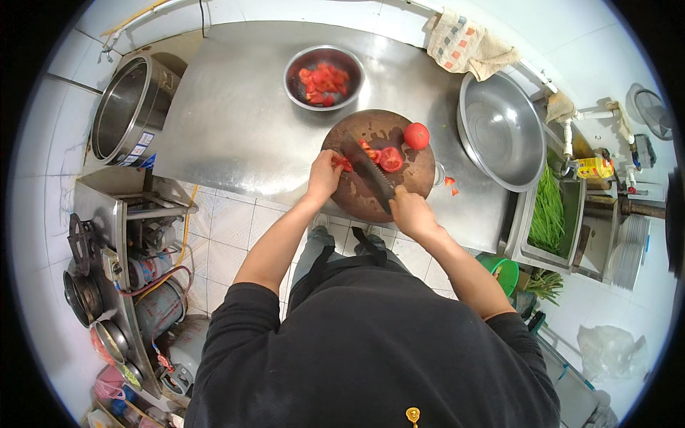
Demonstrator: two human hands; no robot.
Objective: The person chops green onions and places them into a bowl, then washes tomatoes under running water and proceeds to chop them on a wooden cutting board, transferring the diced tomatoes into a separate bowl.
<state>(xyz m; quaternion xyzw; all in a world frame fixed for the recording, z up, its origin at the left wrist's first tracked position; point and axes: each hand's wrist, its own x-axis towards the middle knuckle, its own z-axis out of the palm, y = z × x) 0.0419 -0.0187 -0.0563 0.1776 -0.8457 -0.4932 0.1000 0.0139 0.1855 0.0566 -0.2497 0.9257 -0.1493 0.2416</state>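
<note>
My right hand (pixel 411 214) is closed around the handle of a cleaver (pixel 370 174), whose broad dark blade lies across a round wooden chopping board (pixel 353 200). At the board's left edge, my left hand (pixel 324 174) has its fingers on cut tomato pieces (pixel 342 162), left of the blade. Right of the blade are a cut tomato (pixel 391 159) with its sliced face up and small tomato pieces beside it. A whole tomato (pixel 416 136) sits near the board's upper right edge. Behind the board, a metal bowl (pixel 291 95) holds chopped tomato (pixel 324 81).
The board rests on a stainless steel table (pixel 225 117). Tomato scraps (pixel 454 191) lie right of it, near a large metal basin (pixel 500 134). A sink (pixel 575 214) at the right holds long green vegetables (pixel 548 214). A large steel pot (pixel 126 112) stands beyond the left end.
</note>
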